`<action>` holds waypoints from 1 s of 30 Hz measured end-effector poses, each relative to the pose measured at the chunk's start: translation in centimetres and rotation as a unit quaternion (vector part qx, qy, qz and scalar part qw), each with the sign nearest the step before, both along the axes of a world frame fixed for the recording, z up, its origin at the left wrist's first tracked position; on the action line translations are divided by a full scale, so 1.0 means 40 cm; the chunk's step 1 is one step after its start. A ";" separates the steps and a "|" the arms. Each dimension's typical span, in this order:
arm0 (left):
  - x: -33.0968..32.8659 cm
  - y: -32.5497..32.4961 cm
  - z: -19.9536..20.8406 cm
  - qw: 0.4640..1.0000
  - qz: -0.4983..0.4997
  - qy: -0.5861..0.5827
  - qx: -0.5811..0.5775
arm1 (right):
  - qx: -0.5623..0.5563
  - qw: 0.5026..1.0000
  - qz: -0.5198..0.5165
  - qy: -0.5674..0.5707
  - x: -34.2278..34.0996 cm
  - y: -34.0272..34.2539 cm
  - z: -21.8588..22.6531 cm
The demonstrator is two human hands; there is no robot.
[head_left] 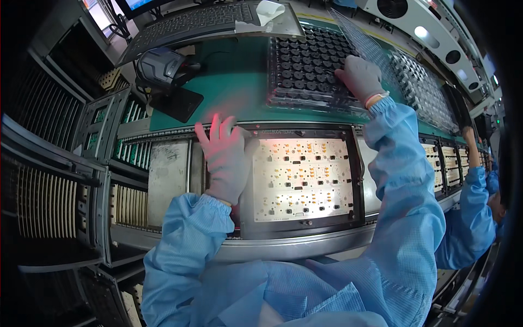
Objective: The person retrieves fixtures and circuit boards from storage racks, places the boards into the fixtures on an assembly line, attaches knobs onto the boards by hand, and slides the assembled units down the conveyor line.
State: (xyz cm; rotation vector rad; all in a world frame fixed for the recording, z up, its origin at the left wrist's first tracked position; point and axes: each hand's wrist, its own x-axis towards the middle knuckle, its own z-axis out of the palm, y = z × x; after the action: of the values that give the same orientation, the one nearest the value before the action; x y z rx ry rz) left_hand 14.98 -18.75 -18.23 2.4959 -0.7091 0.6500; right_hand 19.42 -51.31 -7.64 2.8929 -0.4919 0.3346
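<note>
- Hands: two of the wearer's own, both in grey knit gloves with light-blue smock sleeves gathered at the wrist.
- Left hand [224, 155] lies flat, fingers spread and straight, on the dark frame at the left edge of the circuit board [300, 179]; it holds nothing.
- Right hand [359, 77] reaches forward onto the right part of the component tray [305, 65], fingertips bent down among the parts; whether it pinches one cannot be told.
- Circuit board: one in front of the wearer, pale, rectangular, brightly lit, dotted with small black and amber parts in loose rows. It sits in a black carrier frame [357, 180] on the metal conveyor rail [283, 248], between the two arms.
- Component tray: one in use, clear moulded plastic, with a grid of pockets that hold small round black parts. It rests on the green mat [234, 82], just beyond the board.
- Further trays: a clear stack [422, 90] to the right, tilted, glossy.
- Further boards: at least two more in frames [449, 163] along the rail to the right.
- Handheld scanner [160, 68]: one, grey and black, on a dark base at the left of the mat.
- Keyboard [196, 22]: one, dark, at the far edge.
- Co-worker: one arm [474, 212] in a blue sleeve at the right, hand raised toward the rail.
</note>
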 end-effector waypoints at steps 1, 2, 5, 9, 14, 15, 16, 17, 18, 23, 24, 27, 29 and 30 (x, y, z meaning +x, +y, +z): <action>0.004 -0.005 0.000 1.000 -0.001 -0.005 -0.007 | -0.039 0.999 0.006 0.002 0.013 -0.014 -0.021; 0.010 -0.012 -0.002 1.000 -0.001 -0.009 -0.013 | -0.078 0.997 0.012 0.005 0.027 -0.029 -0.037; 0.023 -0.022 -0.013 1.000 0.004 -0.015 0.013 | -0.085 0.996 0.005 0.008 0.056 -0.032 -0.041; 0.002 -0.017 -0.028 1.000 0.003 0.009 -0.028 | -0.080 0.996 0.032 0.005 0.060 0.006 -0.019; -0.051 0.032 -0.031 0.995 -0.070 0.065 -0.030 | -0.070 0.997 -0.007 0.028 0.089 -0.031 -0.010; -0.059 0.042 -0.029 0.995 -0.069 0.070 -0.030 | -0.050 0.996 -0.010 0.067 0.095 -0.037 0.006; -0.066 0.050 -0.028 0.992 -0.077 0.097 -0.025 | -0.049 0.996 -0.010 0.072 0.094 -0.041 0.000; -0.070 0.056 -0.031 0.988 -0.086 0.125 -0.022 | -0.061 0.996 -0.003 0.061 0.091 -0.047 -0.007; -0.071 0.064 -0.034 0.988 -0.082 0.128 -0.023 | -0.073 0.996 0.008 0.048 0.094 -0.045 -0.010; -0.061 0.062 -0.044 0.984 -0.105 0.133 -0.044 | -0.050 0.999 -0.001 0.002 0.093 -0.081 -0.020; -0.057 0.065 -0.042 0.984 -0.100 0.138 -0.048 | -0.053 0.999 0.004 0.006 0.076 -0.073 -0.020; -0.050 0.062 -0.022 0.991 -0.125 0.039 -0.018 | 0.004 0.986 0.166 -0.032 -0.002 -0.069 0.000; -0.053 0.059 -0.023 0.991 -0.124 0.041 -0.021 | 0.040 0.980 0.194 -0.018 -0.017 -0.096 -0.016; -0.051 0.062 -0.021 0.993 -0.115 0.035 -0.017 | 0.038 0.980 0.193 -0.014 -0.017 -0.089 -0.008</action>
State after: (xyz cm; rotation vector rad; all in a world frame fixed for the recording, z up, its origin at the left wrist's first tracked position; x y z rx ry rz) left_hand 12.95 -16.26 -19.07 2.3473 -0.9335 0.4834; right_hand 18.73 -54.87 -7.95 3.0510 0.0631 0.4195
